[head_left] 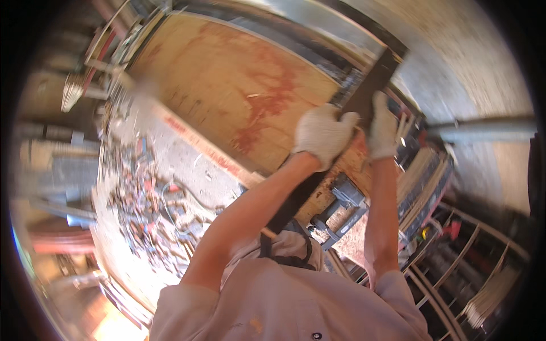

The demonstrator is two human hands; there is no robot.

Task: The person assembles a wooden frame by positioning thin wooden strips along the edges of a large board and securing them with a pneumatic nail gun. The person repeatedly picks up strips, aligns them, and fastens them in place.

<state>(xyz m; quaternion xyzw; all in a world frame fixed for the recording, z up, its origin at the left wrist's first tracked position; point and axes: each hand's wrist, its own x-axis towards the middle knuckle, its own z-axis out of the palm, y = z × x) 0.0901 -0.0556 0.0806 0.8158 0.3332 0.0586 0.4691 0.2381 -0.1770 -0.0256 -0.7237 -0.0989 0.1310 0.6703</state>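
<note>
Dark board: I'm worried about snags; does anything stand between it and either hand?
Only the pale gloves. The left hand lies over the dark board, the right hand is by its right edge, and nothing else visible stands between; blur hides the exact contact.

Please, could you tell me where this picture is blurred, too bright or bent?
Head view: a smear like motion blur softens the scrap pieces and the left rim; the left hand, right hand and dark board read more clearly. Head view: glare washes out part of the lower left. Head view: the fisheye blackens the corners and seems to bow the tan panel's far edge.
</note>
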